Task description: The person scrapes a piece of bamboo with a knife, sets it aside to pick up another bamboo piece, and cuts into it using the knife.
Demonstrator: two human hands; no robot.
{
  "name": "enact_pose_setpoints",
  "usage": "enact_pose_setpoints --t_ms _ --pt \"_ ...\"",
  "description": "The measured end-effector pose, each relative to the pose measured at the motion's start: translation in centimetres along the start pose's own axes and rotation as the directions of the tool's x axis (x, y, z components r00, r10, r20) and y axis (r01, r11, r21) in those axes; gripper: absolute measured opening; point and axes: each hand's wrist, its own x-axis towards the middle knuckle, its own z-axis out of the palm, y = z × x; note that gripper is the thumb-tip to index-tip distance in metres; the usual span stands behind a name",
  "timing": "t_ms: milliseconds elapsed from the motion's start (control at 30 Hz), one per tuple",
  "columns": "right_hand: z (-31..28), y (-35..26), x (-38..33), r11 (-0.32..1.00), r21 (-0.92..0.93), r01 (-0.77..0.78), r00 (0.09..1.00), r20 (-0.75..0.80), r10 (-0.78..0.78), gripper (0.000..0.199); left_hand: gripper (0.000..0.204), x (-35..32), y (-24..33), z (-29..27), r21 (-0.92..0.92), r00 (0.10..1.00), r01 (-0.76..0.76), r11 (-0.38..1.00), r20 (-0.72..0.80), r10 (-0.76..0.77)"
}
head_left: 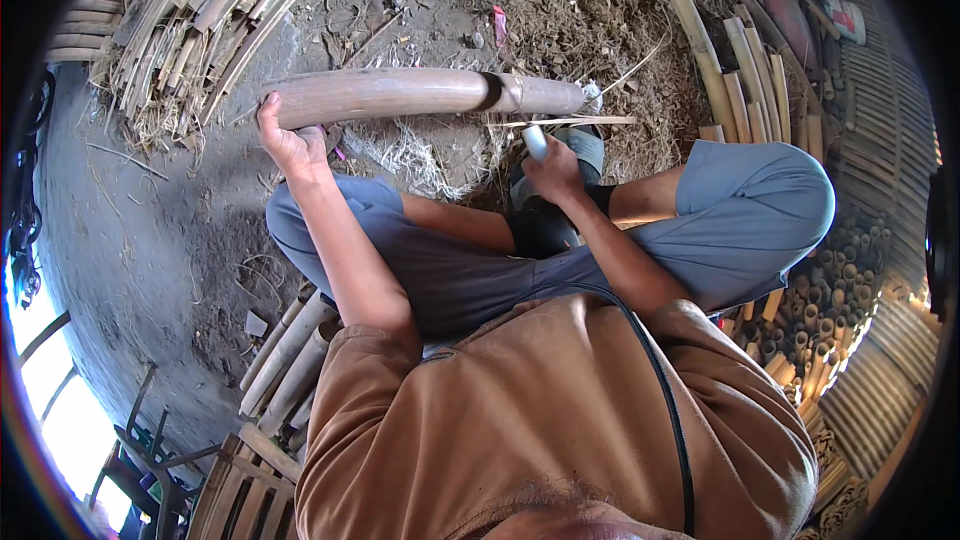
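Observation:
A thick brown bamboo length (375,95) lies crosswise in front of my folded legs, with a dark band near its right part. My left hand (290,145) grips its left end, thumb on the upper side and fingers beneath. Below the bamboo's right end, my right hand (556,175) is closed round a short pale cylinder (535,142), whose upper end sticks out of the fist. Whatever continues below the fist is hidden. A thin bamboo strip (600,121) passes just under the pole, close to the cylinder.
Split bamboo strips (215,15) are heaped at the far left. Upright bamboo pieces (745,80) stand at the far right, and a stack of cut bamboo tubes (825,305) is beside my right knee. Fibrous shavings (415,160) litter the dirt floor; bamboo poles (285,365) lie near left.

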Motion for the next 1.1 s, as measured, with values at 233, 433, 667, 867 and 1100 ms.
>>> enact_pose_setpoints --t_ms 233,433,667,867,1100 --pt "0.8 3.2 0.5 0.981 0.115 -0.154 0.985 -0.060 0.162 0.035 0.052 -0.7 -0.7 1.5 -0.047 0.996 -0.015 0.999 0.088 0.019" --pt "-0.5 -1.2 -0.2 0.986 0.042 0.160 0.979 0.119 -0.164 0.047 0.055 -0.8 0.3 0.7 -0.096 0.997 -0.009 0.995 0.080 0.016" --pt "2.5 7.7 2.4 0.921 0.226 -0.316 0.933 -0.105 0.345 0.018 0.056 -1.1 -0.5 1.7 -0.122 0.993 0.036 0.992 0.120 -0.022" --pt "-0.6 -1.3 -0.4 0.991 0.128 0.040 0.988 0.140 -0.058 0.039 0.056 -0.8 0.7 0.3 -0.093 0.991 0.021 0.995 0.134 -0.008" --pt "2.4 5.9 2.0 0.985 0.117 -0.126 0.988 -0.070 0.135 0.033 0.056 -0.6 -0.4 0.9 -0.120 0.998 0.026 0.992 0.066 -0.018"
